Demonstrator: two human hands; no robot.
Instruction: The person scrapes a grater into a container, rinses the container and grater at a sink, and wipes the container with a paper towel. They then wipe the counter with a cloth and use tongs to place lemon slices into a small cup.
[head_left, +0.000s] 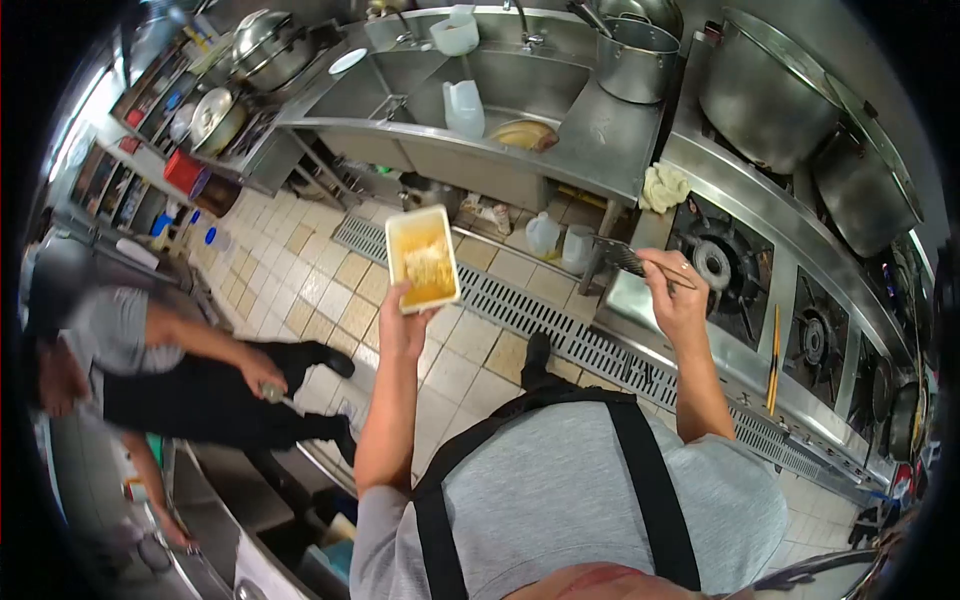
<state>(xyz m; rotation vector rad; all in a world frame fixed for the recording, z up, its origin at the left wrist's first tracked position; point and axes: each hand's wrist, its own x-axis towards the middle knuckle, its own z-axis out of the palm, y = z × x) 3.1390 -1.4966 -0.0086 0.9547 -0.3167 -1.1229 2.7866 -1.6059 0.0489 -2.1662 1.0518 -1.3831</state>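
My left hand (403, 322) grips the bottom end of a white rectangular tub (453, 262) and holds it up over the floor. Inside lies yellow food (428, 265) with paler pieces; its kind I cannot make out. In my right hand (680, 300) is a slotted spatula (622, 258) with a wooden handle. Its dark blade points left, near the counter's end and the stove. The hands are well apart.
On my right runs a stove with burners (713, 260) and a pair of chopsticks (775, 360) on its front edge. Large pots (768, 100) stand behind. Ahead is a steel sink (400, 85) holding a plastic jug (463, 108). A co-worker (190, 370) stands at left. A drain grate (500, 302) crosses the floor.
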